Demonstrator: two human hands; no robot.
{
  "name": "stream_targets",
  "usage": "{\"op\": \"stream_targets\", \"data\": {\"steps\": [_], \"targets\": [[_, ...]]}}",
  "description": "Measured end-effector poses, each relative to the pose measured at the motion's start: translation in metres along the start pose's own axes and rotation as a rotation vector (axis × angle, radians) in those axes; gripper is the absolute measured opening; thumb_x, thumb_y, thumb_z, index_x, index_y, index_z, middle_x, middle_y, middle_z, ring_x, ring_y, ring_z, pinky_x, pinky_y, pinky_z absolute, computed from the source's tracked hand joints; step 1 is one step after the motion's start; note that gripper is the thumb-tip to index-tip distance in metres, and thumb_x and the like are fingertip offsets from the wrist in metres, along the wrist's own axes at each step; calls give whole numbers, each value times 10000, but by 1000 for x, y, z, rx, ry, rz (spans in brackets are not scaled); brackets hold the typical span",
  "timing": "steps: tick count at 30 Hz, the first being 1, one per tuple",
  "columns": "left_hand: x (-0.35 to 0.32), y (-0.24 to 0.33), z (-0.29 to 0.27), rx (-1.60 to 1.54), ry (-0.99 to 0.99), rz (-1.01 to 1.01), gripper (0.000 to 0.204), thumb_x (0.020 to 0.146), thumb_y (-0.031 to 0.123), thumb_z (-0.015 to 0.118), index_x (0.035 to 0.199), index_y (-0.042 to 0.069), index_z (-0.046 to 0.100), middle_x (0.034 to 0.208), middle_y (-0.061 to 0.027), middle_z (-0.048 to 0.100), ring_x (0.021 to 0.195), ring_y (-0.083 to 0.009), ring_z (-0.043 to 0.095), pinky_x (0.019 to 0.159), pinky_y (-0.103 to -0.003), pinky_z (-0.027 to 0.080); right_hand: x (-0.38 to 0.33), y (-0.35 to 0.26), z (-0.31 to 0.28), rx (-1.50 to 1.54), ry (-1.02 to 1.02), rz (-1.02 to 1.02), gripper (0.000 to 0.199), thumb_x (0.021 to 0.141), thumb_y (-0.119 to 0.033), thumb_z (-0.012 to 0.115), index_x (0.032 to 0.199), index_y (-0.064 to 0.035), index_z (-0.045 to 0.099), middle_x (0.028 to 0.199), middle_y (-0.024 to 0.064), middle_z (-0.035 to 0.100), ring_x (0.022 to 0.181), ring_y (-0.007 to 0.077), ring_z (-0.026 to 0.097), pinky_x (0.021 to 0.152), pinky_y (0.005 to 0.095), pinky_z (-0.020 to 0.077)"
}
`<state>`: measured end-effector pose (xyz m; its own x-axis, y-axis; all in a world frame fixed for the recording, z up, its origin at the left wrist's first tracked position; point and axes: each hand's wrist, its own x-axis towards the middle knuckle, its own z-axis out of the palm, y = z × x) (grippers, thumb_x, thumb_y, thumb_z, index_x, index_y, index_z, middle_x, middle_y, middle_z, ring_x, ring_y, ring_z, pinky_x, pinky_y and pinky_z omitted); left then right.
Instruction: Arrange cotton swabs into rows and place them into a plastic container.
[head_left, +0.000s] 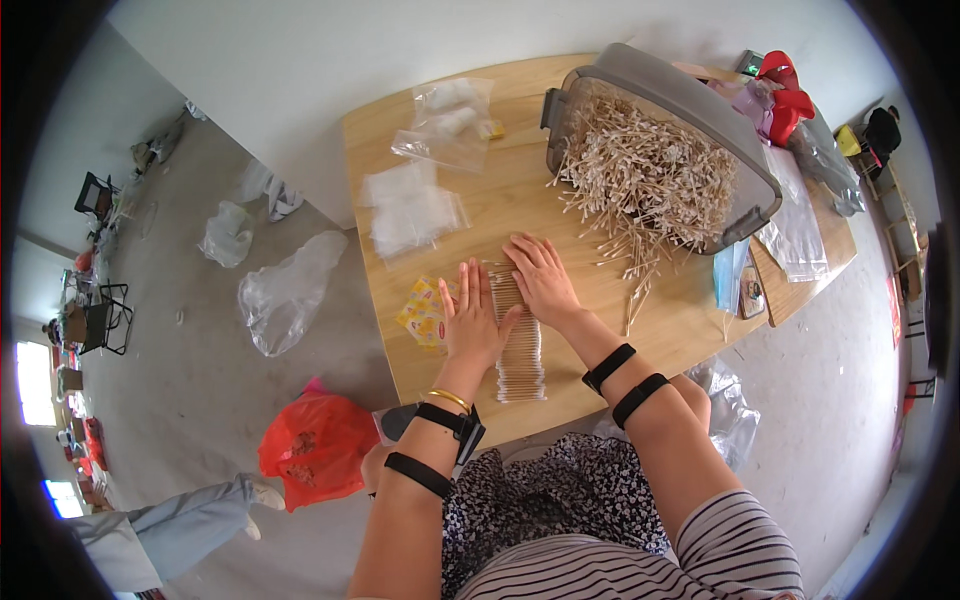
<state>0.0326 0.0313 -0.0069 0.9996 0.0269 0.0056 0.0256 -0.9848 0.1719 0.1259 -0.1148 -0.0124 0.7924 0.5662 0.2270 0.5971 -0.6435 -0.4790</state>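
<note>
A long, neat row of cotton swabs point(520, 362) lies on the wooden table point(560, 365), the sticks side by side. Flat along the left edge of the row rests my left hand point(474, 325), fingers stretched out and thumb reaching over the swabs. My right hand point(541, 284) lies across the far right part of the row with its fingers extended, hiding some of the sticks. Neither hand grips anything. Partly under my left hand's fingers are yellow printed paper slips point(424, 314). Beyond my right hand, a tipped grey plastic bin point(665, 85) spills a heap of loose cotton swabs point(645, 170).
Clear plastic bags point(412, 208) lie at the table's far left. A blue face mask point(730, 276) and a phone point(752, 292) sit at the right edge, near red cloth point(785, 105). A red bag point(318, 448) stands on the floor; a person's leg point(195, 525) shows at lower left.
</note>
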Motion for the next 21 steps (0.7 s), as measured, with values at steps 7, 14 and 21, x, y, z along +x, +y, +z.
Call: {"op": "stream_targets", "data": {"steps": [7, 14, 21], "targets": [[0, 1, 1, 44, 8, -20, 923, 1002, 675, 300, 1574, -46, 222, 1675, -193, 149, 1574, -286, 24, 1237, -578, -25, 6, -3, 5, -52, -11, 7, 453, 1013, -159, 492, 1462, -100, 468, 1529, 89, 419, 1485, 256, 301, 1261, 442, 184], [-11, 5, 7, 2, 52, 9, 922, 1012, 655, 309, 1571, -70, 197, 1661, -222, 174, 1570, -304, 62, 1238, -581, -6, 6, 0, 4, -70, 7, 0, 455, 1020, -163, 482, 1470, -94, 460, 1528, 97, 426, 1489, 258, 298, 1262, 439, 180], [15, -5, -2, -110, 136, 6, 894, 1026, 600, 356, 1562, -91, 172, 1642, -260, 194, 1559, -361, 84, 1243, -570, 4, -2, 5, -1, 478, 225, 111, 415, 1037, -133, 452, 1437, -22, 476, 1519, 203, 421, 1452, 380, 352, 1191, 447, 313]]}}
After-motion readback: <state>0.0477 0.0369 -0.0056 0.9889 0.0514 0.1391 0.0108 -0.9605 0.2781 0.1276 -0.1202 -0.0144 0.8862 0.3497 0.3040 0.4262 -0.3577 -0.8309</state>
